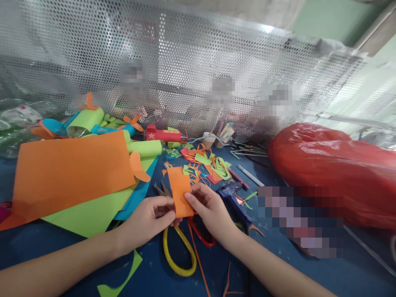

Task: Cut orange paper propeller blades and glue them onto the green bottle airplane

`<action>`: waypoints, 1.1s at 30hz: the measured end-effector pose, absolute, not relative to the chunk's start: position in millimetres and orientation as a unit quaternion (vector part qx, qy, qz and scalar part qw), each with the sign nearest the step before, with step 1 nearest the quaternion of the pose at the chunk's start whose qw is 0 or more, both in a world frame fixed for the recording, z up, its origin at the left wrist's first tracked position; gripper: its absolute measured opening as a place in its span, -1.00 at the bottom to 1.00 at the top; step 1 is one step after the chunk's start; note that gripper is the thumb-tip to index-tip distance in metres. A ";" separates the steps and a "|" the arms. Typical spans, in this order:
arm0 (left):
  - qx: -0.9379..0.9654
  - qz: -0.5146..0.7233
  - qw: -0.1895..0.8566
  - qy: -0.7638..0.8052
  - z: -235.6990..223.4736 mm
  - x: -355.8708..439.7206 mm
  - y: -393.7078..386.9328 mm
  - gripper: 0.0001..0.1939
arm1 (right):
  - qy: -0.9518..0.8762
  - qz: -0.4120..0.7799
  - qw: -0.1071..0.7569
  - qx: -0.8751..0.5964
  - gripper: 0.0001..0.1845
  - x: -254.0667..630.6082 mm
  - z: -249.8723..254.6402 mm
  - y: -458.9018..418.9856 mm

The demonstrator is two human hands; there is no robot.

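Both of my hands hold a small orange strip of craft sheet [181, 192], which looks folded at its lower edge. My left hand [151, 216] pinches its lower left corner. On the right side, my right hand [210, 206] grips it with the thumb on its front face. Scissors with one yellow handle loop [179, 258] and one red loop [206, 241] lie on the table beneath my hands, their blades partly hidden behind the strip. Just right of my right hand lies a blue glue gun [236, 204].
Large orange sheet [74, 173] lies over green and blue sheets at left. Behind are foam-covered bottle pieces [88, 117] and a red one [163, 135]. Colourful scraps [207, 163] and cups of pens [224, 136] sit centrally; a red plastic bag [334, 165] bulges at right. Perforated metal panel [192, 66] stands behind.
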State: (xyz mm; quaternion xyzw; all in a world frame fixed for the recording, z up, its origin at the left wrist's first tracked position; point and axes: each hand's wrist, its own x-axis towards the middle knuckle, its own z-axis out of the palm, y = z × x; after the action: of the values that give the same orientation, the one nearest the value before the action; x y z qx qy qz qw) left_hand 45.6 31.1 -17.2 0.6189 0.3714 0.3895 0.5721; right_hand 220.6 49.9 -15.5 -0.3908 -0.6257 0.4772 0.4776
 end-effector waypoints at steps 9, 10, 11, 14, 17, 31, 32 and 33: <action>0.566 0.401 0.621 0.364 -23.5 46.0 34.0 -0.82 | -0.620 0.464 0.499 -0.389 -0.77 218.9 -13.1 46.4; 0.571 0.401 0.613 0.370 -24.3 46.5 34.1 -0.87 | -0.618 0.467 0.498 -0.389 -0.77 218.7 -12.5 45.8; 0.575 0.403 0.605 0.374 -24.8 46.9 34.0 -0.87 | -0.612 0.473 0.499 -0.390 -0.75 218.6 -11.7 45.4; 0.596 0.394 0.593 0.372 -25.0 47.5 32.6 -0.85 | -0.570 0.506 0.513 -0.394 -0.58 219.3 -8.6 46.3; 0.627 0.362 0.581 0.371 -24.1 47.5 30.9 -0.86 | -0.544 0.528 0.518 -0.397 -0.64 220.7 -5.1 49.2; 0.654 0.354 0.549 0.382 -22.6 44.9 29.8 -0.69 | -0.548 0.460 0.550 -0.431 -0.76 225.4 -2.0 49.0; 0.656 0.351 0.546 0.385 -22.0 44.9 29.7 -0.68 | -0.545 0.458 0.558 -0.427 -0.76 225.3 -2.0 49.5; 0.658 0.348 0.543 0.389 -21.2 44.9 29.6 -0.67 | -0.542 0.458 0.563 -0.422 -0.75 225.3 -1.8 49.9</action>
State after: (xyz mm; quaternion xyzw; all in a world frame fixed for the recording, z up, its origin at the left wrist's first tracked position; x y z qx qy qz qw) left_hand 44.9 29.6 -21.2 0.6577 0.3889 0.3481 0.5432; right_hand 225.3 49.9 -1.8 -0.4224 -0.5424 0.4585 0.5632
